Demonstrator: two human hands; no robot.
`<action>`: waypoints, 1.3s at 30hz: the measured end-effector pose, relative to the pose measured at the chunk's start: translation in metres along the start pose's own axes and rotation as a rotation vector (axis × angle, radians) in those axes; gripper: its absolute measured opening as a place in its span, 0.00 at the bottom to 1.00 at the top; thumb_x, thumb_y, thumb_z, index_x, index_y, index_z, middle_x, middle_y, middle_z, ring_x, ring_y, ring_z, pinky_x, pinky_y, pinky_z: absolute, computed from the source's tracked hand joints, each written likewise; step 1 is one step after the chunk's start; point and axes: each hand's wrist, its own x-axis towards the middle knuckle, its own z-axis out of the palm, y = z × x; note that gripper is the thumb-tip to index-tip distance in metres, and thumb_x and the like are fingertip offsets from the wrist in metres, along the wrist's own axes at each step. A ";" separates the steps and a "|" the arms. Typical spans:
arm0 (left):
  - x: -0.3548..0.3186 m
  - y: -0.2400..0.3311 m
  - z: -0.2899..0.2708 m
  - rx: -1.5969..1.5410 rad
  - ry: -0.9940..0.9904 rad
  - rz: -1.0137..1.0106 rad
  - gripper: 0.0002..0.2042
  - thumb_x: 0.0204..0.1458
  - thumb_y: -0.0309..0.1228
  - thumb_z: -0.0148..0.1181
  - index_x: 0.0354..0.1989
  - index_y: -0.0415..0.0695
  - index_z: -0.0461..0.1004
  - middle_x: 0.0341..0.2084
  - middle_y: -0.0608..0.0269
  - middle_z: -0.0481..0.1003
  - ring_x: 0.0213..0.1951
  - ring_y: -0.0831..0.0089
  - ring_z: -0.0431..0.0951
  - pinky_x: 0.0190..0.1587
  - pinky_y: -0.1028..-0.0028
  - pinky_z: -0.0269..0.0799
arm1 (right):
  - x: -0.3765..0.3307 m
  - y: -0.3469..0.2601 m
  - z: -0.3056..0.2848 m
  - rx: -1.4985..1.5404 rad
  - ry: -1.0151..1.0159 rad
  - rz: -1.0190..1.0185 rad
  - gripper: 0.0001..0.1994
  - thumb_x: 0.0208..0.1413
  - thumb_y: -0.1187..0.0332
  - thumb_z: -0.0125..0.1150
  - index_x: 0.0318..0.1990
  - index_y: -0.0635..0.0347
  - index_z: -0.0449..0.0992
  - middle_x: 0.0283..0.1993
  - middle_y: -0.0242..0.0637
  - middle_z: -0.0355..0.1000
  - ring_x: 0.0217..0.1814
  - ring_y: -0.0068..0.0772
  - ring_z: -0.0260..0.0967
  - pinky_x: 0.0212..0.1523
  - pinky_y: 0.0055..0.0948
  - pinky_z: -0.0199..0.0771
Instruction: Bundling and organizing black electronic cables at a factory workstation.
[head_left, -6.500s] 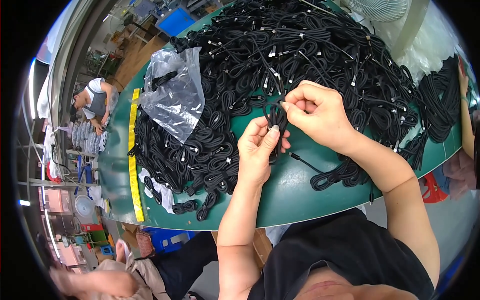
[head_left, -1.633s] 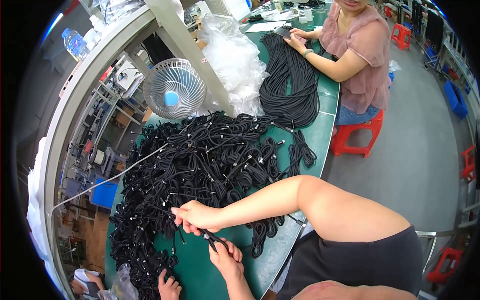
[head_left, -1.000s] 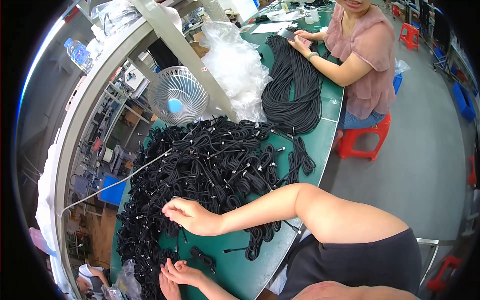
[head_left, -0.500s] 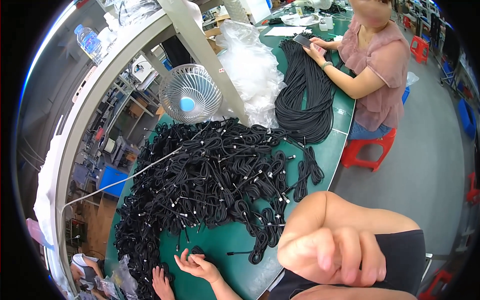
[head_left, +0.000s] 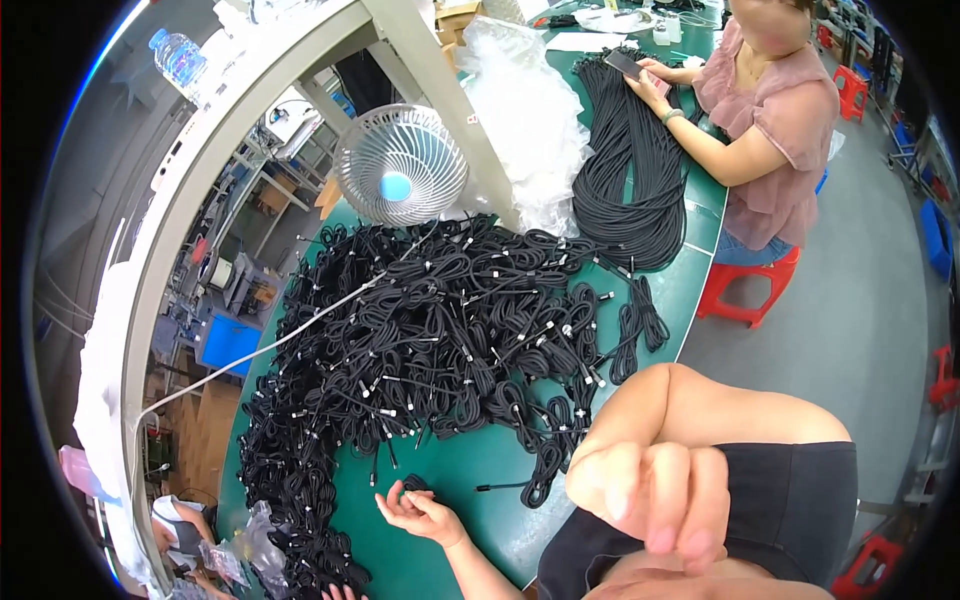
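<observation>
My left hand hovers palm up over the green tabletop, its fingers apart and loosely bent, with nothing in it. Just behind its fingers lies a small black cable coil, partly hidden. My bent right arm fills the lower right, and my right hand is raised close to the camera with its fingers curled; no object shows in it. Beyond both hands spreads a large heap of black coiled cables with silvery connectors. One bundled cable sits near the table edge, between my hands.
At the lower left, another hand's fingertips show beside the heap; whose it is cannot be told. A clear fan stands by a grey post. Opposite, a seated co-worker holds a phone over long black cables.
The view has shifted, so the table sits slightly higher and further right. My right fingers have drawn closer together. The hand at the lower left has slid down, mostly out of view.
</observation>
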 end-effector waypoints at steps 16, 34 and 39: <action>0.000 -0.003 0.002 -0.048 0.014 0.056 0.25 0.51 0.17 0.44 0.58 0.34 0.47 0.41 0.49 0.67 0.20 0.79 0.67 0.24 0.83 0.65 | -0.006 0.000 -0.010 0.294 -0.197 0.214 0.08 0.55 0.69 0.53 0.43 0.52 0.72 0.42 0.26 0.66 0.44 0.25 0.65 0.46 0.29 0.59; 0.005 0.005 -0.001 -0.096 0.034 0.080 0.25 0.48 0.14 0.43 0.56 0.33 0.48 0.41 0.47 0.68 0.21 0.79 0.66 0.24 0.83 0.66 | -0.030 0.019 0.001 0.490 -0.315 0.350 0.10 0.53 0.72 0.54 0.43 0.54 0.72 0.52 0.28 0.62 0.46 0.27 0.66 0.46 0.29 0.63; 0.005 0.008 0.008 -0.112 -0.011 0.069 0.24 0.48 0.14 0.43 0.56 0.33 0.49 0.41 0.48 0.68 0.22 0.79 0.67 0.24 0.83 0.67 | -0.032 0.024 0.001 0.494 -0.328 0.311 0.06 0.53 0.72 0.53 0.38 0.54 0.74 0.49 0.28 0.63 0.44 0.28 0.67 0.45 0.32 0.64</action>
